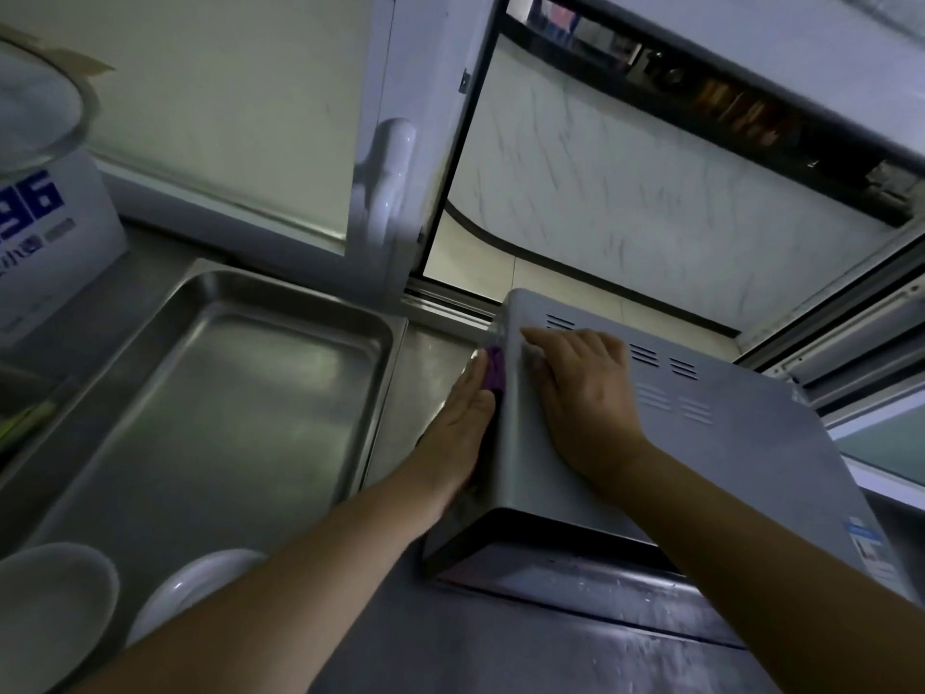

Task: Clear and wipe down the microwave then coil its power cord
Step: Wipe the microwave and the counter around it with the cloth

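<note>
While the right hand (583, 393) lies flat and open on top of the microwave (711, 443), fingers straight and holding nothing, it likely steadies the casing against the sideways push of wiping. The left hand (463, 425) presses a purple cloth (494, 369) against the microwave's left side wall with straight fingers, palm toward the metal. The microwave stands on the steel counter (500, 643), right of centre, below an open window. A steel tray (280, 313) sits just left of it, perhaps for cleared items. On the far left, a white box (55, 227) shows blue figures "96"; a sticker (868, 545) on the microwave's near right corner is unreadable. No cord shows.
</note>
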Available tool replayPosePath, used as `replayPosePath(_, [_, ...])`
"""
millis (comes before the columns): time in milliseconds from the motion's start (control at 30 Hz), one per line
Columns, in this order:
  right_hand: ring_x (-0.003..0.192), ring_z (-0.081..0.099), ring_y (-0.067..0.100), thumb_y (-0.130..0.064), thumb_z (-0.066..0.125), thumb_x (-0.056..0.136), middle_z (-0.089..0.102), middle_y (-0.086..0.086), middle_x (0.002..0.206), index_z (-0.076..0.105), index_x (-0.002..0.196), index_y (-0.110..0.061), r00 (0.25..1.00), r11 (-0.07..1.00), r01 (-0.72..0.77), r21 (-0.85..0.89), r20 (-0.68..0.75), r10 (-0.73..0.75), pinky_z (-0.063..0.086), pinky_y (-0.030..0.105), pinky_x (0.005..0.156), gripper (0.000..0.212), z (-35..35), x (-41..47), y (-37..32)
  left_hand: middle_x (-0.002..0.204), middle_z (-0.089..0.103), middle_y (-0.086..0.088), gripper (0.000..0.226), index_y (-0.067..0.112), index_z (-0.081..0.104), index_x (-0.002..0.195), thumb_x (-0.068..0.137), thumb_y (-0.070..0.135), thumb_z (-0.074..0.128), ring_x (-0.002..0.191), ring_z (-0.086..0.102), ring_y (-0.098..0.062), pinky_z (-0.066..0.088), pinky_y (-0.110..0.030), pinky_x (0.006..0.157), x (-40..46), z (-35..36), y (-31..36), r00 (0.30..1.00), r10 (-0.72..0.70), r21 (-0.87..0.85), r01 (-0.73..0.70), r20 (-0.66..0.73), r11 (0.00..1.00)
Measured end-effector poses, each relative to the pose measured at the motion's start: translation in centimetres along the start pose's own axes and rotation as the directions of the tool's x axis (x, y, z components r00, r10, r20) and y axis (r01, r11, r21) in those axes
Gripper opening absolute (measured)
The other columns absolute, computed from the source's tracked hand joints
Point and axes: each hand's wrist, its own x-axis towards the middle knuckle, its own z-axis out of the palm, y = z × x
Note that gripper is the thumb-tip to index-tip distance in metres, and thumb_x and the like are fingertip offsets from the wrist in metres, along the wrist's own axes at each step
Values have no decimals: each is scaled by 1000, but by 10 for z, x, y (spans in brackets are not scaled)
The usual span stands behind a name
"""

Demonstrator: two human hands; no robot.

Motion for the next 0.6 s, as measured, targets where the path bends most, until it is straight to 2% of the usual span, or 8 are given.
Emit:
replayPosePath(100, [105, 57, 28, -15, 47, 96, 65, 10, 112, 59, 121, -11, 1000, 1000, -16, 0, -2, 16, 24, 33, 97, 28, 2, 1, 2, 154, 18, 11, 54, 32, 13, 148, 99, 37, 34, 139, 21, -6, 16, -36, 117, 32, 1, 2, 999, 26, 60, -24, -30, 998])
replayPosePath(267, [109, 54, 27, -18, 42, 97, 63, 10, 115, 57, 123, -11, 999, 999, -47, 12, 12, 47, 24, 34, 100, 31, 3, 2, 3, 154, 20, 2, 53, 39, 8, 147, 99, 37, 32, 136, 26, -13, 22, -40, 114, 77, 1, 18, 998, -14, 118, 21, -55, 993])
replayPosePath(433, [112, 53, 26, -19, 38, 96, 62, 10, 117, 56, 124, -10, 998, 998, -61, 34, 17, 60, 22, 31, 100, 34, 4, 3, 4, 153, 23, 1, 49, 33, 16, 148, 100, 30, 31, 137, 28, -18, 25, -44, 114, 89, -2, 32, 999, -9, 125, 14, -41, 992])
replayPosePath(600, [114, 52, 27, -17, 39, 95, 61, 11, 118, 55, 124, -10, 998, 997, -60, 44, 9, 60, 24, 34, 101, 34, 5, 2, 5, 153, 22, 7, 49, 34, 19, 147, 100, 28, 32, 137, 25, -11, 23, -43, 115, 65, -3, 27, 999, 28, 141, -23, -35, 990])
